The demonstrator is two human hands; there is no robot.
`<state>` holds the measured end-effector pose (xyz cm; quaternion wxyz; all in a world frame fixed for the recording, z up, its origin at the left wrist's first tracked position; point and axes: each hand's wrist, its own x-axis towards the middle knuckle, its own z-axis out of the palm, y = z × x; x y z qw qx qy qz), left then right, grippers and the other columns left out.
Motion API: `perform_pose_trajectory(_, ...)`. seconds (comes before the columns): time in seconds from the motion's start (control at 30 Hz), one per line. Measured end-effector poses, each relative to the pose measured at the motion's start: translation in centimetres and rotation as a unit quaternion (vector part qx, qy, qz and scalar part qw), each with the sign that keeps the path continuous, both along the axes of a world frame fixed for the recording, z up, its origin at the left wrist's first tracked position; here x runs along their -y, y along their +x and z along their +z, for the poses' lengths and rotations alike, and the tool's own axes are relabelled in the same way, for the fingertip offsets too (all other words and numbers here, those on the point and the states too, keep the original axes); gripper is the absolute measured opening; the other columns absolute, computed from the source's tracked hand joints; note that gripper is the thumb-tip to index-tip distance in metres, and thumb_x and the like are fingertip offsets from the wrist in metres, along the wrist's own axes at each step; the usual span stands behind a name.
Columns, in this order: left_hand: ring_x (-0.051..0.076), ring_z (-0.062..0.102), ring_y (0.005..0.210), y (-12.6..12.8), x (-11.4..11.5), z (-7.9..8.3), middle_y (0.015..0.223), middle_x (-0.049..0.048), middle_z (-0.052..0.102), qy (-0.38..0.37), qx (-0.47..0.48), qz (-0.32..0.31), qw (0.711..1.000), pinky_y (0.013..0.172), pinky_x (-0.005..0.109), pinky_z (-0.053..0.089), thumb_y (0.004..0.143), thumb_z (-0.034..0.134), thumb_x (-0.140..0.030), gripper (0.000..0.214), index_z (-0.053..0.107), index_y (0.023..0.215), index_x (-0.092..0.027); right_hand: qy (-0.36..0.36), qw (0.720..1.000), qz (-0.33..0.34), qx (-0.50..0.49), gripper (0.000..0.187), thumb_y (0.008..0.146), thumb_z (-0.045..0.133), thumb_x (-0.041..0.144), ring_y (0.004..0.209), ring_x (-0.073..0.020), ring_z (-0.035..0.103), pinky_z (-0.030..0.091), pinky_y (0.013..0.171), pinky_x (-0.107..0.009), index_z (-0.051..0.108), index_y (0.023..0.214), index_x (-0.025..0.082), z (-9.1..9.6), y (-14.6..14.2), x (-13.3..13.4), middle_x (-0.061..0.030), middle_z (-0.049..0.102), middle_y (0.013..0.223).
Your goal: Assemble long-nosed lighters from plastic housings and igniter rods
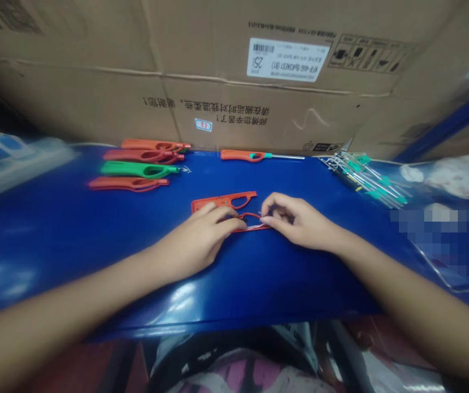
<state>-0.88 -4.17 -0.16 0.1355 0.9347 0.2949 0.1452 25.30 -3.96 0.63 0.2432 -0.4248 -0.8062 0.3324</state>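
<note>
both near mid-frame, our left hand (pixel 209 234) holds an orange casing (pixel 252 214); our right hand (pixel 302 222) pinches at its end, fingers (pixel 277 224) narrow, contents unclear.

Workshop, blue worktop (pixel 95 229), lighter casings (pixel 128 167), cardboard carton (pixel 197 54)

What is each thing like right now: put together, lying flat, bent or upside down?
Left hand: bent, on the front orange handle piece
Right hand: curled, at that piece's right end
Back orange handle piece: lying flat, partly covered
Orange lighter: metal tube fitted, lying flat
Green handle: lying down, no tube showing
Metal tubes with teal parts: heaped
Cardboard box: printing upside down
</note>
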Motion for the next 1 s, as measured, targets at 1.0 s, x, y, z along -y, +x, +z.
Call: perform_pose_trajectory(1.0, 0.025, 0.056, 0.115, 0.08, 0.35, -0.25, 0.124, 0.0076, 0.066, 0.01, 0.034, 0.011, 0.999, 0.099, 0.043, 0.049, 0.1, 0.046, -0.013, 0.033, 0.07, 0.12, -0.023, 0.094, 0.994, 0.045, 0.04, 0.007, 0.091, 0.064, 0.015, 0.067, -0.0085, 0.051, 0.041, 0.062, -0.023, 0.07, 0.089, 0.017, -0.51, -0.61, 0.3, -0.0027, 0.062, 0.092)
